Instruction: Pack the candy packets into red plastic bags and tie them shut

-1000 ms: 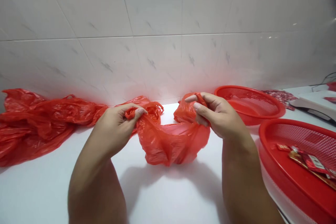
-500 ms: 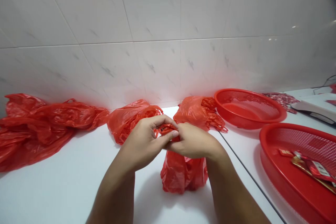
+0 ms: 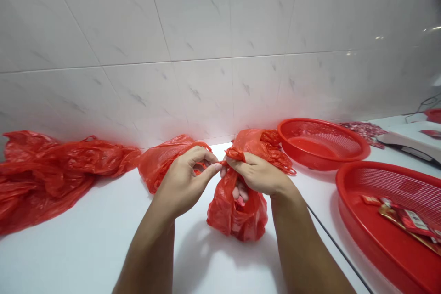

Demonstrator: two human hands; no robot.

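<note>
Left hand and right hand: the fingers of both clench a thin strip of a red plastic bag, which sits on the white tabletop just below the fingers. A red basket lies to their right, a heap of red bags to their left.

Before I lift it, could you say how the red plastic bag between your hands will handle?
The thin red plastic carrier bag will probably feel floppy, since its film sags and creases. Its shiny surface may slip, so the gathered handles look surest. Weight is hard to judge; the contents are mostly hidden.
</note>
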